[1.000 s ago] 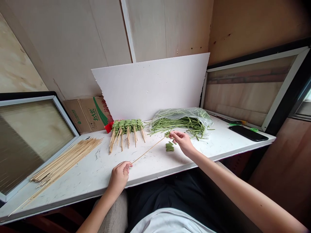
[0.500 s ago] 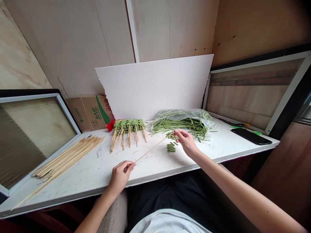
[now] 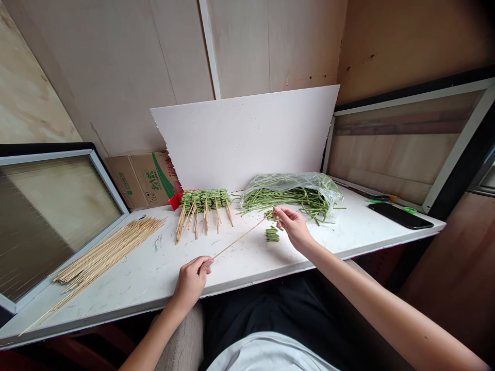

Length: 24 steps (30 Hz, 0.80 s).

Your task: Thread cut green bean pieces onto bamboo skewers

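Observation:
My left hand (image 3: 192, 280) is closed in a pinch on the lower end of a bamboo skewer (image 3: 240, 238), which slants up to the right above the table. At its far tip, my right hand (image 3: 291, 224) pinches a short green bean piece, mostly hidden by the fingers. Just below that hand lies a small row of cut bean pieces (image 3: 272, 235). More loose cut pieces (image 3: 269, 215) lie behind the skewer's tip. Finished bean skewers (image 3: 204, 198) are stacked at the back, their bare sticks pointing toward me.
A clear plastic bag of long green beans (image 3: 288, 196) lies at the back. Many bare bamboo skewers (image 3: 112, 250) are spread on the left. A black phone (image 3: 400, 216) rests at the right. A white board (image 3: 247, 139) and a cardboard box (image 3: 141, 180) stand behind the white table (image 3: 166, 278).
Both hands have shifted very slightly left, with the skewer still held between them. The rest stays as it was.

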Each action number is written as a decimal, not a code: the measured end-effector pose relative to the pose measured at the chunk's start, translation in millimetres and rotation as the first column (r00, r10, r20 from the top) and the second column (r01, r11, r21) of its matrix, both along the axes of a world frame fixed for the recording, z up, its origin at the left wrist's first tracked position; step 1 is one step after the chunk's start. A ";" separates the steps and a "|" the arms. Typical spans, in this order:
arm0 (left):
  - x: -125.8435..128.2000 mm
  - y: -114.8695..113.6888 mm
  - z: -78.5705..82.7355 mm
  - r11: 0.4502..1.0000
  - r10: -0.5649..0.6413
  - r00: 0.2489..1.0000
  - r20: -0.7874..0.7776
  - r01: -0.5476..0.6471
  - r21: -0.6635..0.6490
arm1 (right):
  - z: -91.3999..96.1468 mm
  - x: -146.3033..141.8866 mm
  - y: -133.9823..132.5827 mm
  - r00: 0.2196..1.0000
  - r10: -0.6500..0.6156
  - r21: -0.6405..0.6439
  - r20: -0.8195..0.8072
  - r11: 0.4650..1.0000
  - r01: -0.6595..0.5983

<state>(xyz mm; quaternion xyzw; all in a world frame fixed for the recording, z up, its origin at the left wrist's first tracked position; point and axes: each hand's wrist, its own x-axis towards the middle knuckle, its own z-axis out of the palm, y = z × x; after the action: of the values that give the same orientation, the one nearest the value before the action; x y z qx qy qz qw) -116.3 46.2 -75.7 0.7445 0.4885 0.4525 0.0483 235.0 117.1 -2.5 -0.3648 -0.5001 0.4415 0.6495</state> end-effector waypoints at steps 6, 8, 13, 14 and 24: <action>-0.9 1.7 -5.7 1.000 0.019 0.999 -0.041 -0.018 0.022 | 2.1 -6.1 -6.2 1.000 -0.026 0.022 0.005 0.999 0.025; -0.8 1.6 -5.5 1.000 0.010 0.999 -0.052 -0.009 0.025 | 1.3 -9.3 -8.6 0.999 -0.027 0.032 0.028 0.999 0.026; 1.1 0.5 -2.8 1.000 0.002 0.997 -0.080 -0.001 0.017 | 1.4 -17.7 -16.1 0.996 -0.039 0.056 0.081 0.998 0.034; 1.4 0.3 -2.3 1.000 0.001 0.996 -0.086 0.000 0.016 | 1.6 -19.0 -17.5 0.995 -0.041 0.059 0.089 0.998 0.035; 0.7 0.3 -4.4 0.999 -0.017 0.995 -0.100 0.021 0.039 | -6.1 -31.0 -23.3 0.991 -0.004 0.037 0.134 0.999 -0.001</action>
<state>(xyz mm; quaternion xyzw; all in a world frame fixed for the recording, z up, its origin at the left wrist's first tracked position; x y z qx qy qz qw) -115.6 46.5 -80.1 0.7717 0.4739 0.4240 0.0135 204.0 93.9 -8.6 -0.3817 -0.5505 0.4063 0.6215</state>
